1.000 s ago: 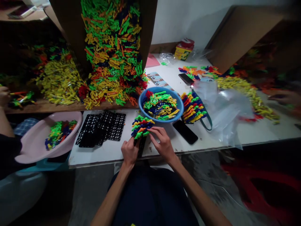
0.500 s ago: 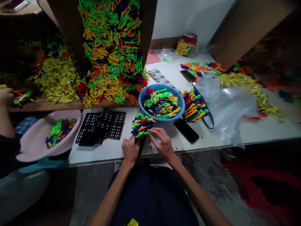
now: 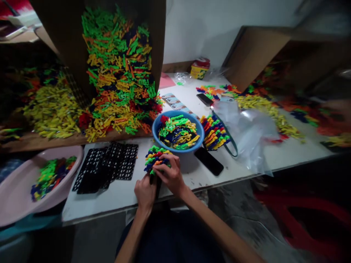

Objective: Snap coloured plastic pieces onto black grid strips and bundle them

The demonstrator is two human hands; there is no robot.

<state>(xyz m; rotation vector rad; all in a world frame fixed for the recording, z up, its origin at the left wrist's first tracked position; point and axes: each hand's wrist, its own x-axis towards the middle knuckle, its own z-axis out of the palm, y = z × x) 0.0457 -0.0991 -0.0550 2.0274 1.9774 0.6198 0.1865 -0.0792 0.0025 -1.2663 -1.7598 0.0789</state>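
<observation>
Before me at the table's front edge is a clump of small coloured plastic pieces [image 3: 153, 156], in rows of green, yellow, red, orange and blue. My left hand [image 3: 145, 193] is closed at its lower end, around a dark base that mostly hides behind the hand. From the right, my right hand [image 3: 172, 176] bends its fingers over the clump and pinches at one piece, whose shape the fingertips cover. Just behind is a blue basin [image 3: 202, 140] of similar pieces. A second filled clump with a dark strap [image 3: 215, 133] leans beside it.
Black perforated plastic sheets [image 3: 124, 166] lie left of my hands. A phone [image 3: 208, 161] rests at right, near clear plastic bags [image 3: 251, 128]. Large boxes spill loose pieces [image 3: 120, 91] behind. At far left stands a pink basin [image 3: 78, 157]; a red stool [image 3: 301, 219] is at lower right.
My right hand has moved left and farther over the clump, with its fingers more curled. My left hand keeps its hold. The camera view has shifted, and the other person's arm at left is out of sight.
</observation>
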